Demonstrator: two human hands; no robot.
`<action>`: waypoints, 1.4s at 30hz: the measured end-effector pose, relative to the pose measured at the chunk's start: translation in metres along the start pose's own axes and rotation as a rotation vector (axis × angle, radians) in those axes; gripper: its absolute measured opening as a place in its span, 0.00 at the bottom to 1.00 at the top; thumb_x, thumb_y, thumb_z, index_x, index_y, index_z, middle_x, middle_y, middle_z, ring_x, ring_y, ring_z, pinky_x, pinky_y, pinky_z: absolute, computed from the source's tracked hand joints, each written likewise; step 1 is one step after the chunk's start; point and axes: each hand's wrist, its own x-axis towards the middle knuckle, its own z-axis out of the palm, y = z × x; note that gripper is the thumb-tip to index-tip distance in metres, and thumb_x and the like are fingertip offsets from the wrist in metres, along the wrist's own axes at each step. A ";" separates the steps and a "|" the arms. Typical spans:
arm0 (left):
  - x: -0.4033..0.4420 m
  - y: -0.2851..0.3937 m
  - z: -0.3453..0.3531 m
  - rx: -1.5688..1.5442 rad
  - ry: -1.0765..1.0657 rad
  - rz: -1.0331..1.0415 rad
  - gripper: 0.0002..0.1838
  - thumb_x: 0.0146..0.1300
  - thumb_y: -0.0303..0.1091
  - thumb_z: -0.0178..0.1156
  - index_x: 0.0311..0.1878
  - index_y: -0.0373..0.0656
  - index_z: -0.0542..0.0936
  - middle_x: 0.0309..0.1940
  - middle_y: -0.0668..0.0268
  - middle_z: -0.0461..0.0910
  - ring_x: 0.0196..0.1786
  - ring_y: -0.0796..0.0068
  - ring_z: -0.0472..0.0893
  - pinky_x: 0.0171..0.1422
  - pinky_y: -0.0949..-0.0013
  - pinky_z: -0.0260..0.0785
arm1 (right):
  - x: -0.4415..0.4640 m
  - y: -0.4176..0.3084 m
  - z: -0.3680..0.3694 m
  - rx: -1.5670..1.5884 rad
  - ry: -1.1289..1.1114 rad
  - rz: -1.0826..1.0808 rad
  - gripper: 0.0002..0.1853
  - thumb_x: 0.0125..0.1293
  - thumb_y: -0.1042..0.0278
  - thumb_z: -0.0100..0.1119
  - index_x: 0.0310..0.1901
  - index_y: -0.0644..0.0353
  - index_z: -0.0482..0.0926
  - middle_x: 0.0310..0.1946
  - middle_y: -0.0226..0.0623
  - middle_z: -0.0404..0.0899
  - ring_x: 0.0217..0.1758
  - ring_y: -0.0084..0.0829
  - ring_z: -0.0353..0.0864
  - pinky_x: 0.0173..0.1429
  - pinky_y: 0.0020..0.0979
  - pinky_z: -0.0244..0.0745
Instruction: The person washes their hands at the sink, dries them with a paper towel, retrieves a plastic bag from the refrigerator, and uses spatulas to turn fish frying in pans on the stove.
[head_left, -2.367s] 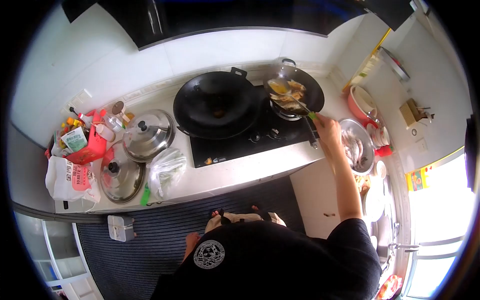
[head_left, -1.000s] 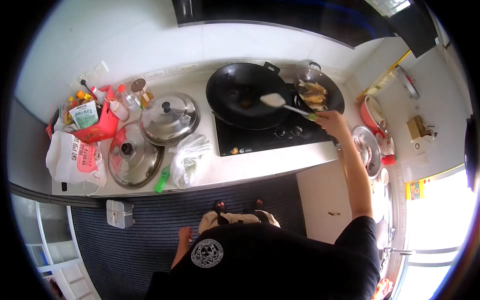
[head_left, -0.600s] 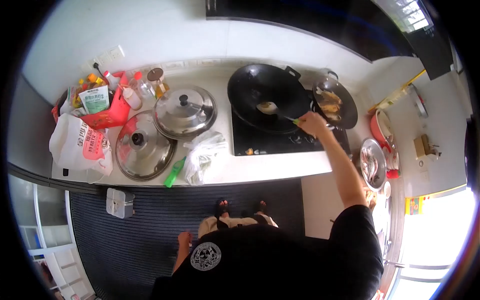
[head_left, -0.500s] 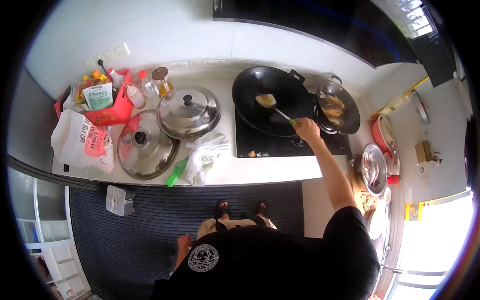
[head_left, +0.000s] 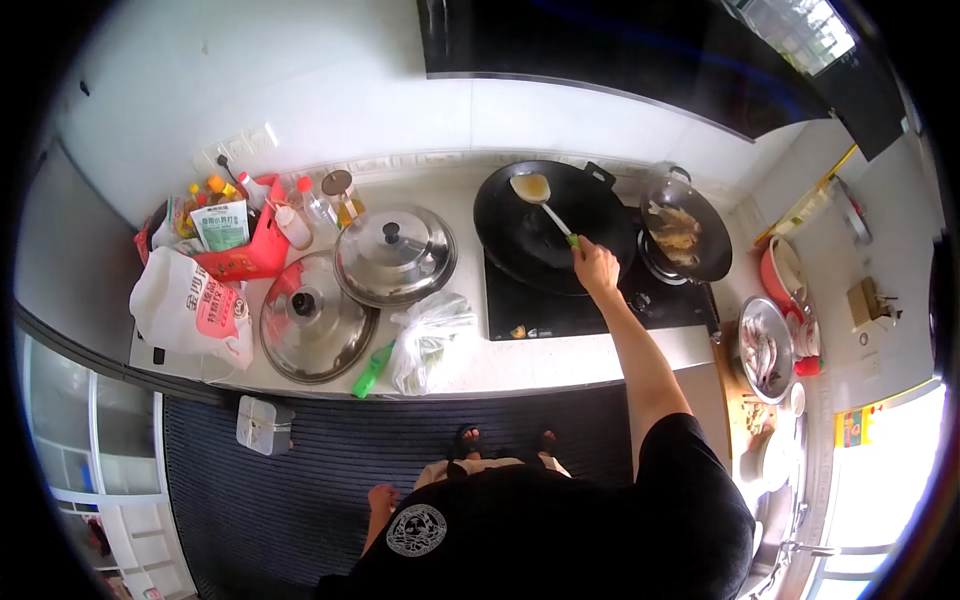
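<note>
My right hand [head_left: 597, 268] grips the green end of a wok spatula [head_left: 549, 213]. Its metal head holds some yellowish liquid and is over the upper left part of a large black wok [head_left: 510, 250]. A thin oily sheen coats the wok's inside. To its right, a smaller dark wok [head_left: 712, 236] contains browned fried fish [head_left: 677, 232]. Down by my left side hangs my left hand [head_left: 382, 499], its fingers curled and nothing visible in them.
Two steel lids [head_left: 395, 258] stand on the counter left of the black cooktop [head_left: 570, 318]. Beside them are a plastic bag [head_left: 430, 345], a green-handled tool [head_left: 373, 371] and a red basket [head_left: 262, 255] of bottles. A metal bowl of fish [head_left: 762, 355] sits at right.
My right hand has moved the spatula up and left in the wok, its head now nearer the far rim with liquid showing in it. The whole view has shifted slightly.
</note>
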 end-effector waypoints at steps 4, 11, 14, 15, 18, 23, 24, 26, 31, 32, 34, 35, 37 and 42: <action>0.005 0.000 0.007 -0.430 -0.058 -0.077 0.08 0.52 0.32 0.53 0.28 0.36 0.76 0.20 0.59 0.77 0.17 0.70 0.73 0.21 0.67 0.64 | -0.005 0.007 -0.021 -0.023 0.007 -0.033 0.12 0.55 0.59 0.55 0.42 0.49 0.78 0.26 0.44 0.78 0.29 0.46 0.78 0.32 0.43 0.74; 0.018 0.002 0.035 -0.573 -0.110 -0.264 0.09 0.53 0.33 0.53 0.28 0.36 0.76 0.20 0.59 0.77 0.19 0.70 0.74 0.21 0.67 0.64 | -0.022 0.031 -0.105 -0.007 -0.072 0.071 0.15 0.55 0.56 0.57 0.44 0.48 0.79 0.30 0.43 0.79 0.35 0.45 0.78 0.38 0.39 0.73; 0.025 0.014 0.034 -0.514 -0.134 -0.248 0.10 0.53 0.34 0.52 0.29 0.35 0.76 0.20 0.59 0.78 0.19 0.70 0.74 0.21 0.67 0.64 | -0.030 0.051 -0.145 0.004 -0.063 0.116 0.15 0.55 0.55 0.57 0.44 0.48 0.79 0.28 0.44 0.79 0.35 0.44 0.78 0.39 0.38 0.73; 0.028 0.019 0.033 -0.523 -0.137 -0.257 0.10 0.53 0.34 0.52 0.29 0.35 0.76 0.21 0.59 0.78 0.19 0.70 0.74 0.21 0.67 0.64 | -0.034 0.060 -0.157 0.005 -0.056 0.141 0.16 0.55 0.54 0.57 0.44 0.47 0.79 0.28 0.44 0.79 0.35 0.44 0.79 0.40 0.37 0.73; 0.038 0.036 0.031 -0.601 -0.139 -0.302 0.10 0.53 0.34 0.52 0.30 0.35 0.76 0.21 0.58 0.78 0.20 0.69 0.74 0.20 0.68 0.63 | -0.043 0.091 -0.192 -0.043 -0.023 0.173 0.16 0.55 0.53 0.57 0.44 0.47 0.80 0.29 0.44 0.79 0.35 0.43 0.79 0.40 0.37 0.73; 0.046 0.069 0.025 -0.617 -0.151 -0.276 0.11 0.54 0.34 0.51 0.32 0.35 0.76 0.22 0.58 0.78 0.21 0.69 0.75 0.20 0.68 0.63 | -0.050 0.160 -0.222 -0.072 -0.011 0.307 0.16 0.55 0.53 0.56 0.41 0.51 0.80 0.31 0.46 0.79 0.38 0.44 0.79 0.43 0.36 0.72; 0.049 0.067 0.028 -0.542 -0.181 -0.241 0.11 0.54 0.35 0.51 0.32 0.35 0.76 0.22 0.58 0.78 0.21 0.69 0.75 0.21 0.68 0.64 | -0.049 0.177 -0.221 -0.091 -0.031 0.346 0.15 0.55 0.54 0.56 0.42 0.51 0.80 0.32 0.46 0.79 0.38 0.44 0.79 0.43 0.36 0.72; 0.059 0.063 0.037 -0.395 -0.234 -0.170 0.12 0.54 0.35 0.51 0.32 0.35 0.76 0.23 0.58 0.78 0.20 0.70 0.75 0.21 0.68 0.65 | -0.045 0.209 -0.216 -0.126 -0.071 0.420 0.15 0.55 0.55 0.55 0.42 0.51 0.80 0.32 0.47 0.79 0.39 0.44 0.79 0.44 0.36 0.72; 0.068 0.061 0.048 -0.093 -0.295 -0.022 0.13 0.54 0.35 0.51 0.33 0.34 0.77 0.23 0.58 0.79 0.20 0.71 0.75 0.22 0.68 0.66 | -0.038 0.297 -0.185 0.248 -0.085 0.514 0.13 0.57 0.57 0.53 0.33 0.59 0.76 0.19 0.42 0.74 0.18 0.38 0.72 0.22 0.32 0.67; 0.065 0.063 0.048 -0.077 -0.280 -0.008 0.13 0.54 0.35 0.51 0.33 0.34 0.77 0.23 0.58 0.79 0.19 0.71 0.75 0.22 0.68 0.66 | -0.034 0.280 -0.195 0.420 -0.071 0.706 0.13 0.58 0.57 0.53 0.30 0.59 0.74 0.16 0.40 0.72 0.14 0.34 0.69 0.17 0.30 0.63; 0.059 0.066 0.048 -0.061 -0.250 0.013 0.13 0.54 0.35 0.51 0.33 0.34 0.77 0.23 0.58 0.79 0.19 0.71 0.75 0.22 0.68 0.66 | -0.034 0.271 -0.200 0.670 -0.029 0.916 0.14 0.59 0.56 0.53 0.27 0.59 0.73 0.14 0.36 0.69 0.08 0.26 0.62 0.10 0.26 0.54; 0.057 0.066 0.048 -0.056 -0.234 0.020 0.13 0.54 0.35 0.51 0.33 0.34 0.77 0.23 0.58 0.79 0.19 0.71 0.75 0.22 0.68 0.66 | -0.035 0.272 -0.197 0.747 0.001 0.934 0.14 0.59 0.56 0.53 0.26 0.59 0.73 0.13 0.34 0.68 0.07 0.23 0.60 0.09 0.24 0.50; 0.054 0.066 0.049 -0.044 -0.206 0.038 0.13 0.54 0.35 0.51 0.33 0.34 0.77 0.23 0.58 0.79 0.19 0.71 0.75 0.22 0.68 0.66 | -0.040 0.275 -0.193 0.805 0.038 0.962 0.15 0.59 0.55 0.53 0.25 0.58 0.73 0.13 0.32 0.67 0.07 0.19 0.57 0.08 0.22 0.47; 0.050 0.060 0.051 0.001 -0.148 0.104 0.13 0.54 0.36 0.51 0.34 0.34 0.77 0.23 0.58 0.79 0.18 0.71 0.75 0.22 0.68 0.66 | -0.051 0.264 -0.193 0.784 0.029 1.032 0.15 0.59 0.54 0.53 0.31 0.59 0.77 0.13 0.31 0.68 0.07 0.18 0.56 0.09 0.21 0.46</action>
